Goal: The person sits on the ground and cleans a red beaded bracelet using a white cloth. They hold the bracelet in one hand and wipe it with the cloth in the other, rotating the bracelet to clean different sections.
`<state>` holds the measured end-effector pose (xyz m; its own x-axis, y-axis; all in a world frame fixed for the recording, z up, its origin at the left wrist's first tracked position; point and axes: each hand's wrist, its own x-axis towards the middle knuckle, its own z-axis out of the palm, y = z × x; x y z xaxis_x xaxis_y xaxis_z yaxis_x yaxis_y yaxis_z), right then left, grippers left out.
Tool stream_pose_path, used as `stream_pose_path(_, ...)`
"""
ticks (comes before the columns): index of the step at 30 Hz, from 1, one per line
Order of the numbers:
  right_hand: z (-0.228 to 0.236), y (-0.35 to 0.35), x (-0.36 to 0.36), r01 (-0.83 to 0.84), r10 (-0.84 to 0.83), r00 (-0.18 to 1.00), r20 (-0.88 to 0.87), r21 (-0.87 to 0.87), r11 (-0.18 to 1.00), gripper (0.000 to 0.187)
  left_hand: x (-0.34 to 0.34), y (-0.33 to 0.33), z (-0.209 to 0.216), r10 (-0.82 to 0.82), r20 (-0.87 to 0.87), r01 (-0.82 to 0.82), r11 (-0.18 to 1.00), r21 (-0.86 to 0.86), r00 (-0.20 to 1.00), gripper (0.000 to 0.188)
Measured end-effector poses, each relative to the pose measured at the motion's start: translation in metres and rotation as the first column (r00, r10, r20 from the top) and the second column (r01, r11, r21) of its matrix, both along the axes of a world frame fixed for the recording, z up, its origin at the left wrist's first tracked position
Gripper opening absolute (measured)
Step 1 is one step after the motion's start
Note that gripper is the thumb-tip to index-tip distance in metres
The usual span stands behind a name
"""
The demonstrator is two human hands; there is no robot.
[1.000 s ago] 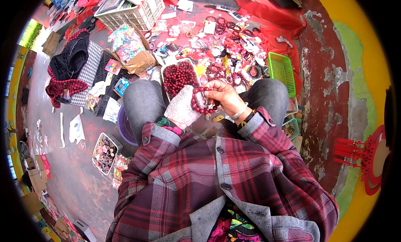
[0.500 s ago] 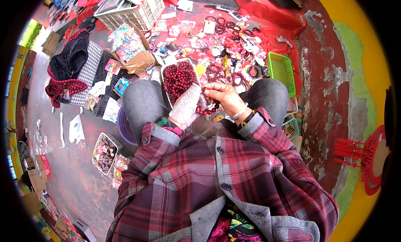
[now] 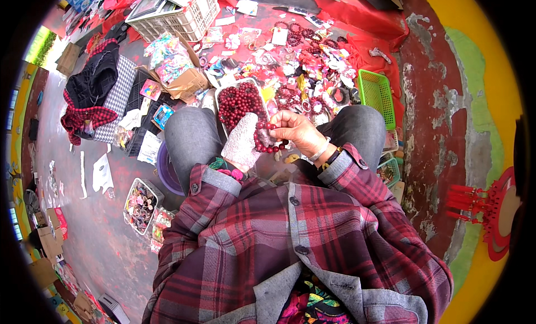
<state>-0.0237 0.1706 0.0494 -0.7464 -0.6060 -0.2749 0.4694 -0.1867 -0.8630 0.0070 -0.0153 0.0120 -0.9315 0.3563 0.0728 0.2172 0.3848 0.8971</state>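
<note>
A bracelet of round dark red beads (image 3: 272, 149) hangs as a loop between my two hands, above my lap. My left hand (image 3: 241, 141), in a pale fuzzy glove, is closed on the left side of the loop. My bare right hand (image 3: 301, 136) pinches the beads at the upper right with thumb and fingertips; a light bangle is on that wrist. Just beyond my left hand stands a white basket (image 3: 217, 99) between my knees, filled with similar dark red beads (image 3: 240, 104). Part of the bracelet is hidden behind my fingers.
Bead bracelets and small trinkets (image 3: 304, 72) cover the red cloth ahead. A green basket (image 3: 377, 98) stands by my right knee. A purple basin (image 3: 167, 168) and a basket of small items (image 3: 140, 206) sit at left. An open carton (image 3: 187, 82) holds colourful packets.
My left hand has shifted slightly left and its fingers point more upward. The bead loop now shows more fully between the hands. My right hand has barely moved.
</note>
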Motion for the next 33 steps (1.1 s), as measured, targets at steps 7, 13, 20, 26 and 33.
stream_pose_path(7, 0.004, 0.004, -0.001, 0.104, -0.104, 0.995, -0.007, 0.104, 0.989, 0.015, -0.005, 0.017, 0.029, -0.458, 0.638, -0.543, 0.338, 0.769, 0.618, 0.042)
stream_pose_path(13, 0.006, 0.000, 0.001, 0.148, -0.141, 0.989, -0.050, 0.165, 0.975, 0.014, -0.001, 0.014, -0.034, -0.441, 0.485, -0.356, 0.345, 0.869, 0.755, 0.042)
stream_pose_path(20, 0.000, 0.000, -0.001, 0.036, -0.036, 0.999, -0.008, 0.069, 0.997, 0.013, 0.001, 0.018, 0.027, -0.315, 0.553, -0.417, 0.406, 0.813, 0.771, 0.023)
stream_pose_path(26, 0.000, 0.003, -0.001, 0.100, -0.100, 0.995, -0.008, 0.022, 0.995, 0.009, -0.006, 0.008, 0.067, -0.186, -0.083, 0.103, 0.803, -0.587, 0.979, 0.024)
stream_pose_path(33, 0.001, 0.002, 0.000, 0.146, -0.145, 0.989, -0.014, 0.005, 0.989, 0.008, -0.004, 0.007, 0.012, -0.090, 0.277, -0.006, 0.945, 0.326, 0.957, 0.029)
